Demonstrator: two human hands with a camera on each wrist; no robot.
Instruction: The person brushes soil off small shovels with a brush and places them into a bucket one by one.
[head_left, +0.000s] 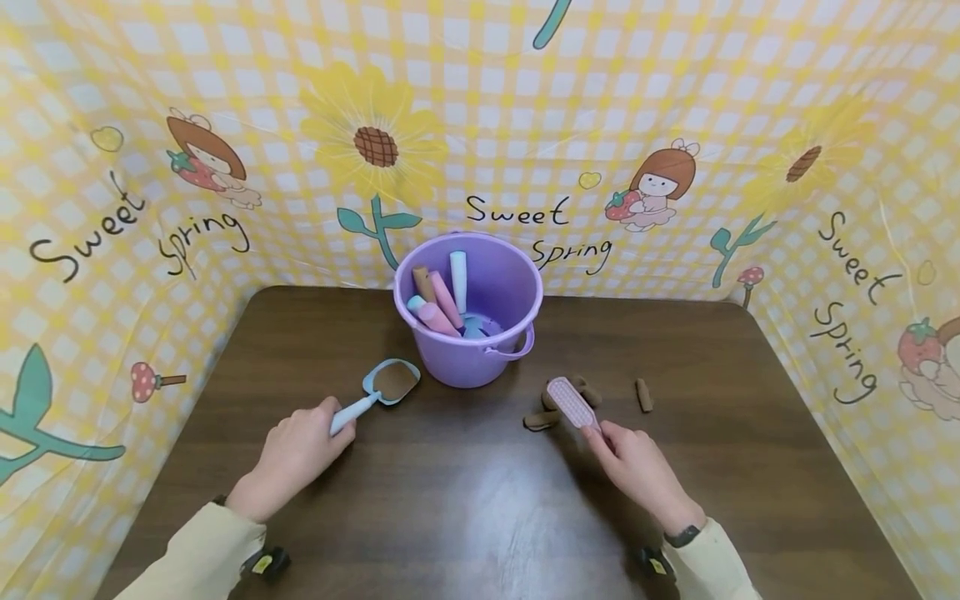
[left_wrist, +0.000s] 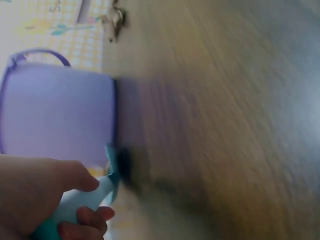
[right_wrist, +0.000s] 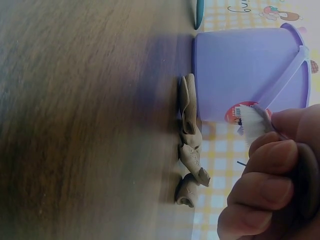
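Observation:
My left hand (head_left: pixel 300 446) grips the pale blue handle (head_left: pixel 352 414) of a tool with an oval, ring-like head (head_left: pixel 367 382); brown shows inside the ring. In the left wrist view that tool's head (left_wrist: pixel 112 172) appears edge-on, low over the tabletop. On the right, my right hand (head_left: pixel 637 467) pinches a flat pink grater-like paddle (head_left: pixel 572 403) with a gridded face. It overlaps several curled brown bark-like pieces (head_left: pixel 537 421) in the head view. In the right wrist view those pieces (right_wrist: pixel 188 102) lie on the table below the right hand (right_wrist: pixel 265 185).
Toward the back stands a purple bucket (head_left: pixel 465 362), its handle hanging to the right. Inside lean pink handles (head_left: pixel 442 296), a pale blue one (head_left: pixel 459 279) and a brown piece (head_left: pixel 423 283). One brown piece (head_left: pixel 644 396) lies apart on the right. Checked cloth (head_left: pixel 495 150) surrounds the dark table (head_left: pixel 420 517).

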